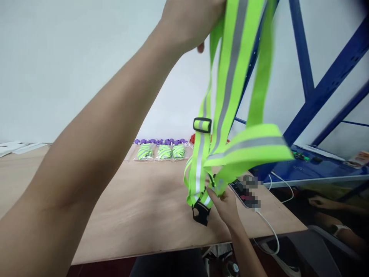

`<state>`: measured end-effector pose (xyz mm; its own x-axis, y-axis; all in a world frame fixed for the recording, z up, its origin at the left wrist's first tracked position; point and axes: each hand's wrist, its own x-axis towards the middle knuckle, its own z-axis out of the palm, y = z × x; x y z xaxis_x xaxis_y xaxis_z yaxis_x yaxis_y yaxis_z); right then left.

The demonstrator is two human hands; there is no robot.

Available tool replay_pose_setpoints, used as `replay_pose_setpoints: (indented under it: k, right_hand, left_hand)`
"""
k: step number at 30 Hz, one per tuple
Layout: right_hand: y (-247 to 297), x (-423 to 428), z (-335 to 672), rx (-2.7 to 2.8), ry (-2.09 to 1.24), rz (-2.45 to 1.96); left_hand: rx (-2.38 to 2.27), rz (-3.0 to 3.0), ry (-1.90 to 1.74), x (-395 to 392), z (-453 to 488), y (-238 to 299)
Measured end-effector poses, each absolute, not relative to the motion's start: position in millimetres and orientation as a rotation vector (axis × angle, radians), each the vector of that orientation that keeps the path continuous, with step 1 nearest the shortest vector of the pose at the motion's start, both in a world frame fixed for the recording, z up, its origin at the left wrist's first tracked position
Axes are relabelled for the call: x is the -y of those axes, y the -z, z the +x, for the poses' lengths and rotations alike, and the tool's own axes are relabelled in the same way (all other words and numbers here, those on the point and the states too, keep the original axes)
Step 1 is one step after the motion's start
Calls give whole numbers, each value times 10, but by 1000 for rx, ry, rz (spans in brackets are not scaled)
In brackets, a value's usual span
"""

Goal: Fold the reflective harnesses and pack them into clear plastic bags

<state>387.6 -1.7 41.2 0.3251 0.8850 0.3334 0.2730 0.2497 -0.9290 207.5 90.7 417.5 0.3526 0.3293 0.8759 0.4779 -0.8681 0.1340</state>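
Over the table (129, 215), our left hand (193, 23) holds reflective straps (232, 73) high, our right hand (226, 206) pinches them low, and we should ease out twists.

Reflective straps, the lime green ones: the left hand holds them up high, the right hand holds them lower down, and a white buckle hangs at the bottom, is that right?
Not quite: the head view shows that the buckle at the bottom is black. The left hand does hold the reflective straps high, the right hand lower down.
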Motion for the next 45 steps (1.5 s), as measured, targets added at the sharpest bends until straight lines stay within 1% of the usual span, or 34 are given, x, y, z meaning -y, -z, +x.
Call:
replay_pose_setpoints:
  k: [2, 4, 7, 11, 14, 17, 19, 22, 25, 30, 34, 37, 40, 43, 44, 45]
  right_hand:
    - [-358, 69, 3829, 1265, -620, -1332]
    - [-299, 141, 3796, 1349, -642, -1343]
    - [-246, 231, 3783, 1492, -703, -1383]
    - [-210, 269, 3784, 1639, -793, -1489]
    - [-139, 275, 3750, 1735, -744, -1556]
    - [-50, 298, 3688, 1832, -641, -1573]
    - [-12, 325, 3639, 1892, -619, -1543]
    - [-1, 356, 3563, 1949, -654, -1486]
    - [-14, 339, 3483, 1927, -648, -1476]
    - [-50, 220, 3315, 1850, -576, -1538]
    - [-104, 206, 3338, 1842, -515, -1568]
    - [-135, 292, 3602, 1843, -396, -1498]
    - [-128, 406, 3983, 1798, -310, -1547]
    - [-89, 487, 4233, 1852, -358, -1604]
    - [-75, 499, 4260, 1885, -384, -1600]
    - [-61, 501, 4260, 1923, -405, -1586]
  left_hand:
    - [849, -2432, 1509, -1107, 1902, -4116]
    - [1196, -2504, 1573, -1342, 1695, -4002]
    - [1538, -2503, 1618, -1734, 1402, -3668]
    - [2050, -2531, 1580, -2170, 1199, -2870]
    - [2372, -2571, 1464, -2347, 1192, -2141]
    - [2515, -2643, 1374, -2435, 1222, -1503]
    - [2535, -2695, 1315, -2484, 1222, -1199]
    - [2492, -2736, 1228, -2575, 1195, -944]
    - [2391, -2738, 1134, -2651, 1198, -849]
    - [2123, -2785, 907, -2570, 1318, -823]
    - [1915, -2786, 782, -2287, 1297, -929]
    - [1774, -2816, 738, -1837, 1146, -978]
    - [1589, -2969, 696, -1100, 1005, -849]
    - [848, -3326, 801, -288, 997, -554]
    - [712, -3348, 800, -64, 1026, -451]
    - [676, -3330, 789, 120, 1066, -357]
